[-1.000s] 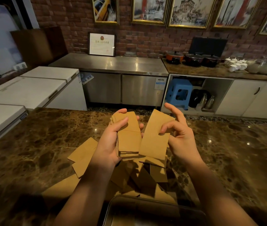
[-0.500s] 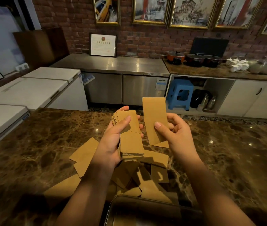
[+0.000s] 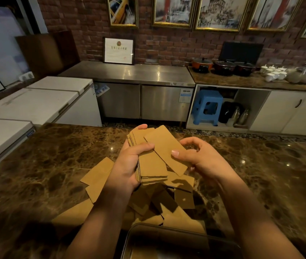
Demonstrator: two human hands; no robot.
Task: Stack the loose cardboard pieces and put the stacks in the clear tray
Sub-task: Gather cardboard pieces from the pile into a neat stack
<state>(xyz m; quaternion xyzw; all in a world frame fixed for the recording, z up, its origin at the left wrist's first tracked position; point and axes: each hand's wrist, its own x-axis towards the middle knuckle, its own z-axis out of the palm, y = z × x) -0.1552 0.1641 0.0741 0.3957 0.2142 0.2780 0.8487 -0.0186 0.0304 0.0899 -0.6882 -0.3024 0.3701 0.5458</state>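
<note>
The left hand (image 3: 128, 165) is holding a stack of cardboard pieces (image 3: 151, 165) above the tabletop (image 3: 36, 165). Its fingers are curling closed around the stack, with the thumb pressing on the top face and a fingertip showing past the far end. The stack is tilting, with its near end lower and its layered edges facing the camera.

The right hand (image 3: 202, 161) is gripping a single cardboard piece (image 3: 165, 148). The thumb is lying on the upper face near the right edge, and the remaining fingers are bending loosely behind it. This piece is lying at an angle across the top of the stack, overlapping it but not aligned with it.

Loose cardboard pieces (image 3: 98, 176) are lying in a disordered, overlapping pile on the tabletop, below and to the left of both hands. The clear tray (image 3: 167, 230) is sitting at the near edge of the view, just beside the pile. What it contains cannot be told in the dim light.
</note>
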